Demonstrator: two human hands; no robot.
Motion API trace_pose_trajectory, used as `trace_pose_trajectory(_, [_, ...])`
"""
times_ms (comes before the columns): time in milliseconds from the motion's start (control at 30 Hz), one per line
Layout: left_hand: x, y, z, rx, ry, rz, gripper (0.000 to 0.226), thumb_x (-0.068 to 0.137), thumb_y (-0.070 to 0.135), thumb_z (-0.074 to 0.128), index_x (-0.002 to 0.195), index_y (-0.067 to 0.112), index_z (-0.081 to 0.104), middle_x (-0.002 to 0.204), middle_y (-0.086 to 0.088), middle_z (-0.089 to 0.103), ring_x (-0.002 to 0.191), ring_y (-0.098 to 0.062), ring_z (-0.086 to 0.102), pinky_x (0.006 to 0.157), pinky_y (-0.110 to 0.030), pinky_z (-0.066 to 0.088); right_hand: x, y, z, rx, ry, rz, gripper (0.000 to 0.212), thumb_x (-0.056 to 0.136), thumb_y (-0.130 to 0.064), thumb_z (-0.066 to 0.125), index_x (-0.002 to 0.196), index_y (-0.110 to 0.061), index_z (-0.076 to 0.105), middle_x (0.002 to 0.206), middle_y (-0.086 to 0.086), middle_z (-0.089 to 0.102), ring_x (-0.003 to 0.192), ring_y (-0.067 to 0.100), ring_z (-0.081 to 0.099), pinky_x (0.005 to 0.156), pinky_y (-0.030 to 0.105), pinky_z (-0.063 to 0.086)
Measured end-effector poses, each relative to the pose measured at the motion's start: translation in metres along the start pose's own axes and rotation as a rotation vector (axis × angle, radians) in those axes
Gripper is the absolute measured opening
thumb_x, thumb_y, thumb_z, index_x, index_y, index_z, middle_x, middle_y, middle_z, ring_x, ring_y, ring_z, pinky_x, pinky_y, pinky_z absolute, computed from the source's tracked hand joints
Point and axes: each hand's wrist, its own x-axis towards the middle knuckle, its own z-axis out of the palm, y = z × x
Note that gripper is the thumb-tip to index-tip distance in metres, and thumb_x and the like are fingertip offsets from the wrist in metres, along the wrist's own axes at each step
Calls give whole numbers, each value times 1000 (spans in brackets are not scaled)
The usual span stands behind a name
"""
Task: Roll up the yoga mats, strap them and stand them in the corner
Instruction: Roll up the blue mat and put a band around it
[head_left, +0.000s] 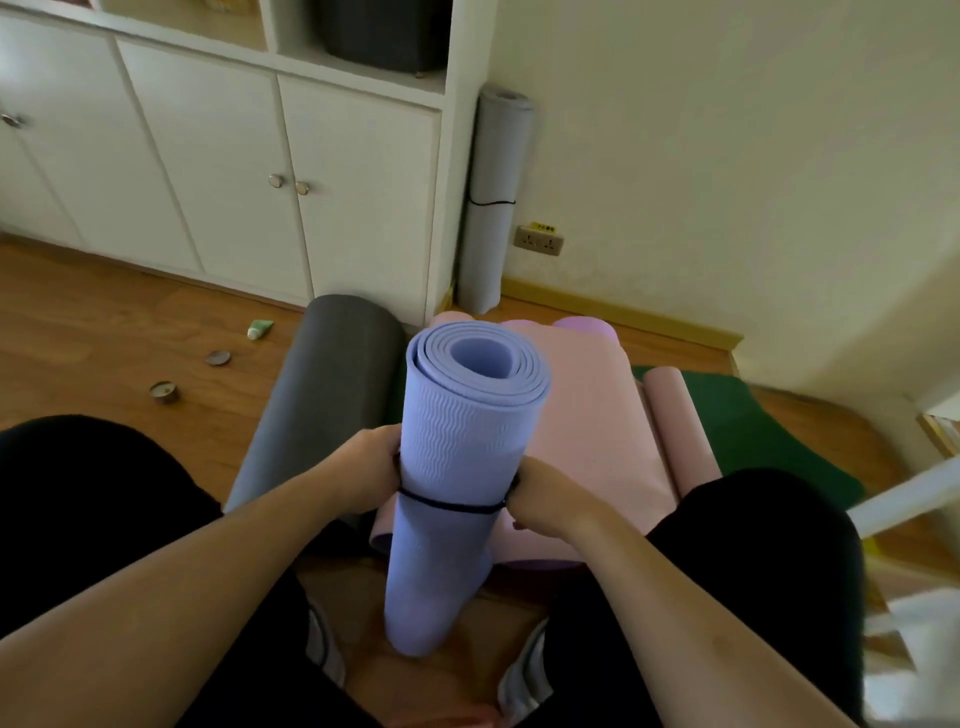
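Observation:
A rolled lilac yoga mat (457, 467) stands upright on the floor between my knees. A thin black strap (449, 505) runs around its middle. My left hand (366, 470) grips the mat's left side at the strap. My right hand (540, 496) pinches the strap at the mat's right side. A grey rolled mat (496, 202) with a black strap stands in the corner between cabinet and wall. On the floor lie a dark grey rolled mat (322, 395), a pink mat (587, 441) and a green mat (753, 421).
White cabinet doors (234, 171) line the back left. A small tube (258, 329) and two tealight cups (165, 392) lie on the wooden floor at left. A wall socket (538, 240) sits low beside the corner.

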Motion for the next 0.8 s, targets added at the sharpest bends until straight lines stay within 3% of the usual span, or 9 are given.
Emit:
trace_pose_trajectory(67, [5, -3, 8, 21, -25, -13, 37, 101, 12, 56, 81, 40, 45, 85, 19, 52, 78, -5, 52, 80, -27, 41, 9, 7, 8, 1, 13, 2, 42, 97, -7, 47, 134, -12, 66, 135, 18, 66, 100, 24, 55, 85, 34, 43])
trace_pose_trajectory(200, [13, -8, 20, 94, -86, -23, 30, 99, 13, 53, 81, 36, 46, 93, 6, 62, 86, -18, 57, 79, -28, 42, 25, 22, 24, 14, -38, 8, 47, 100, -18, 57, 147, -20, 59, 150, 10, 59, 131, 29, 56, 100, 31, 42])
trace_pose_trajectory(267, [16, -10, 24, 104, -104, -29, 24, 100, 14, 53, 84, 31, 50, 89, 9, 58, 84, -16, 55, 78, -27, 41, 30, 26, 29, 9, -27, 4, 44, 99, -16, 59, 143, -16, 63, 146, 13, 62, 130, 33, 58, 93, 30, 42])
trace_pose_trajectory(333, [21, -13, 27, 21, -74, -47, 16, 101, 12, 51, 95, 23, 61, 92, 8, 61, 85, -15, 57, 73, -28, 43, 32, 28, 32, 59, 124, -15, 34, 94, -10, 59, 125, -13, 72, 130, 15, 71, 119, 35, 64, 82, 29, 42])
trace_pose_trajectory(400, [24, -14, 31, -121, -34, -86, 24, 101, 6, 47, 103, 17, 69, 95, 8, 66, 88, -15, 61, 70, -25, 46, 30, 27, 36, 136, 331, -11, 30, 88, -9, 59, 112, -17, 75, 115, 12, 75, 107, 34, 68, 73, 31, 44])
trace_pose_trajectory(500, [25, -12, 35, -228, 32, -127, 32, 100, 4, 44, 89, 20, 69, 90, 8, 70, 85, -13, 63, 69, -28, 49, 23, 23, 50, 209, 546, -42, 23, 84, -11, 57, 99, -23, 70, 101, 5, 73, 93, 30, 65, 69, 40, 51])
trace_pose_trajectory(600, [26, -8, 37, -298, 94, -161, 35, 99, 4, 44, 84, 24, 68, 88, 8, 71, 84, -13, 64, 66, -28, 47, 20, 26, 49, 277, 699, 9, 20, 87, -13, 66, 100, -25, 75, 106, -5, 64, 101, 18, 58, 74, 35, 48])
trace_pose_trajectory(667, [26, -6, 41, -309, 107, -174, 36, 98, 3, 44, 82, 26, 66, 87, 5, 71, 81, -14, 63, 63, -27, 44, 22, 29, 41, 304, 557, 97, 20, 91, -14, 63, 100, -26, 77, 107, -5, 69, 103, 19, 63, 78, 33, 51])
trace_pose_trajectory(800, [25, 3, 44, -377, 193, -224, 34, 96, 3, 43, 83, 24, 66, 87, 1, 71, 80, -18, 62, 61, -30, 43, 18, 24, 29, 459, 256, 57, 37, 81, -2, 61, 104, -31, 69, 100, -1, 74, 95, 24, 72, 90, 49, 61])
